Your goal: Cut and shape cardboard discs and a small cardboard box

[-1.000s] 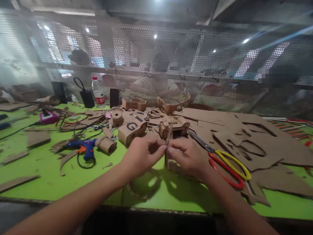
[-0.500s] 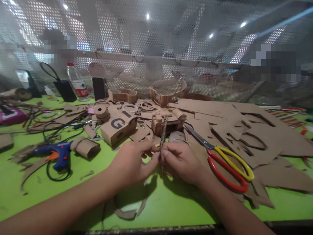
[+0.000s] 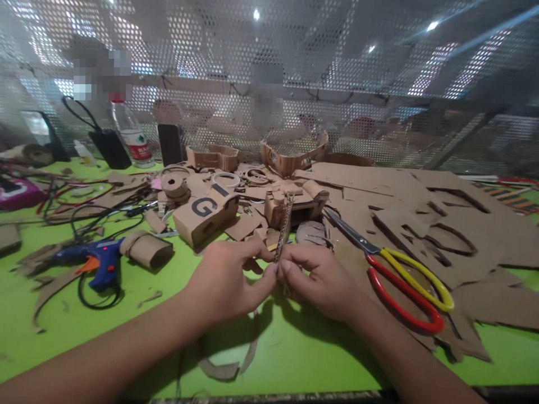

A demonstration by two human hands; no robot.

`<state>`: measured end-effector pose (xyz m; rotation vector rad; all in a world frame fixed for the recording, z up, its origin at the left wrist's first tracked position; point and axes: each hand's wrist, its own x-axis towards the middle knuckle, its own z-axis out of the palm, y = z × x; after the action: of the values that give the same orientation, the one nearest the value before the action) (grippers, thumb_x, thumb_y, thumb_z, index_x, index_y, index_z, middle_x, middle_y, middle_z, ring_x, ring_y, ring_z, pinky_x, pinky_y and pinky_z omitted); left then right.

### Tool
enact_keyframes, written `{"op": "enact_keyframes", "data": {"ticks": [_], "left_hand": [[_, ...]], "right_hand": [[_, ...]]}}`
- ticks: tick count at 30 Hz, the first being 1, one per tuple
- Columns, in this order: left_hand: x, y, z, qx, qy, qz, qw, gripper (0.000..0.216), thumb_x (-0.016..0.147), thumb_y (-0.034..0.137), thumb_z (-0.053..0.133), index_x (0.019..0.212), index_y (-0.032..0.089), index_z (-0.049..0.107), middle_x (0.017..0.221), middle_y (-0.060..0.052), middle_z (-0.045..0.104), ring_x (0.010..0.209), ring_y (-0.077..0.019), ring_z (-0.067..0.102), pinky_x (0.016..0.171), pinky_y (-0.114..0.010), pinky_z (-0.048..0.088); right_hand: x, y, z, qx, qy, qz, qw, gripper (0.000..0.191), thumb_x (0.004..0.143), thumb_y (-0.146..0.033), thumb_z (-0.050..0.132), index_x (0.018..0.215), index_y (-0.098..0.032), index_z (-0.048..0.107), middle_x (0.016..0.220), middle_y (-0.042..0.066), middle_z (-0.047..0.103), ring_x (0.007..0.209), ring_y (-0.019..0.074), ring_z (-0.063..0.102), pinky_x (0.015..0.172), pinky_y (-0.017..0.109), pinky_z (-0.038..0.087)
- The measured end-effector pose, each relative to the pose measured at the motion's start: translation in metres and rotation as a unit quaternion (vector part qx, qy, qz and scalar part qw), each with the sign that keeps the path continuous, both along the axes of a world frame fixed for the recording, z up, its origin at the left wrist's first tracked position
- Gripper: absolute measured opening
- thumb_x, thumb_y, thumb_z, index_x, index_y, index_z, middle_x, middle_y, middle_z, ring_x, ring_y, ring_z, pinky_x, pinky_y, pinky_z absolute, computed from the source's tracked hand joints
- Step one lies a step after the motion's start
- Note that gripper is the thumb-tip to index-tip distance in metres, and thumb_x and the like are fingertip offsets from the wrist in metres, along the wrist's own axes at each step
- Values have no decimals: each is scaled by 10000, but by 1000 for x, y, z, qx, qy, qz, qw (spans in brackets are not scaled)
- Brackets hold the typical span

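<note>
Left hand: The left hand (image 3: 229, 280) was low over the green table (image 3: 126, 331). Its thumb and first finger were pinched tight on the bottom end of the cardboard strip (image 3: 284, 227). The other fingers were curled in.
Right hand: The right hand (image 3: 322, 278) was right beside it, and the fingertips of the two hands met. Its thumb and finger were pinched on the same bottom end of the strip.
Cardboard strip: It was thin and long. It stood almost straight up from the fingers, leaning a little to the right. Its top was in front of a small cardboard model (image 3: 301, 203).
How it would handle: It looked very light. It was probably a bit stiff, but easy to bend or crease. A hard squeeze could squash it.
Where to hold: Low down, on the flat sides, with a soft fingertip pinch, looked best.
Scissors: The scissors (image 3: 404, 278), with red and yellow handles, lay just to the right of the right hand, on brown cardboard sheets (image 3: 475, 235).
Glue gun: A blue glue gun (image 3: 95, 259) lay well apart on the left, next to a cardboard roll (image 3: 147, 249).
Box: A cardboard box with a letter G (image 3: 206, 213) sat behind the left hand.
Far side: A water bottle (image 3: 132, 137) and a phone (image 3: 170, 145) stood by the mesh wall (image 3: 337, 84).
</note>
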<state>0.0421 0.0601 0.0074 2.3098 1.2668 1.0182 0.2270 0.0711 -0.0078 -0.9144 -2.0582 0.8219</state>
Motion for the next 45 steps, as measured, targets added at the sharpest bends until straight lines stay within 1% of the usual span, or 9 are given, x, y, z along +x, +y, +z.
{"op": "enact_keyframes", "data": {"ticks": [9,23,29,32,36,40,42,44,45], "left_hand": [[2,-1,2,-37,-14,28,999,125,747,270,617,694,185,693,607,-12,721,548,-177,658,534,-273,486],[0,5,2,-74,-26,-37,996,192,854,281,581,738,185,698,712,-28,745,634,-169,654,593,-274,483],[1,4,2,-95,-88,-78,988,185,862,285,604,722,176,656,1141,-117,721,1069,-243,671,706,-264,538],[2,3,2,-214,-168,-67,960,197,870,362,601,793,182,626,1037,-96,708,1007,-246,677,708,-291,554],[4,8,-3,-327,-278,-39,902,441,864,482,619,1203,207,560,1013,-54,683,878,-209,671,686,-302,552],[1,17,-7,-331,-281,-63,898,357,817,398,668,1090,170,638,995,-61,719,1006,-232,658,928,-349,497],[-1,18,-7,-338,-261,-49,903,290,787,369,654,989,160,658,927,-63,718,963,-254,662,887,-373,504],[-2,15,-4,-352,-238,-43,904,286,768,380,641,950,160,653,918,-67,711,901,-259,656,811,-378,513],[-2,13,-3,-361,-227,-47,903,292,755,386,647,940,159,649,927,-69,708,878,-254,650,787,-374,512]], "right_hand": [[0,1,-1,14,6,17,1000,212,858,-213,441,648,-222,460,601,-31,502,581,122,469,563,243,357],[-1,-2,-2,-104,29,-33,994,321,879,-365,471,589,-233,431,530,-45,419,508,120,391,499,259,292],[0,-2,2,-185,44,-28,981,330,860,-408,484,582,-237,435,495,-58,414,451,108,374,463,249,294],[-3,-6,6,-145,8,-51,988,292,837,-341,470,573,-239,402,501,-52,414,462,111,384,463,245,285],[-17,-14,8,-22,-93,-24,995,187,803,-230,482,617,-212,464,564,-14,507,523,129,442,512,255,333],[-28,-15,10,167,-193,32,966,150,771,-150,563,623,-181,563,620,32,600,622,171,521,636,318,413],[-21,-6,18,192,-142,-12,971,152,836,-170,550,709,-178,632,638,21,604,606,156,521,620,300,431],[-8,9,31,200,-35,-123,971,179,883,-228,559,997,-177,689,805,39,644,662,149,552,627,283,469],[-1,16,38,209,12,-167,964,327,871,-257,596,1184,-180,649,947,66,650,722,154,569,651,286,495]]}}
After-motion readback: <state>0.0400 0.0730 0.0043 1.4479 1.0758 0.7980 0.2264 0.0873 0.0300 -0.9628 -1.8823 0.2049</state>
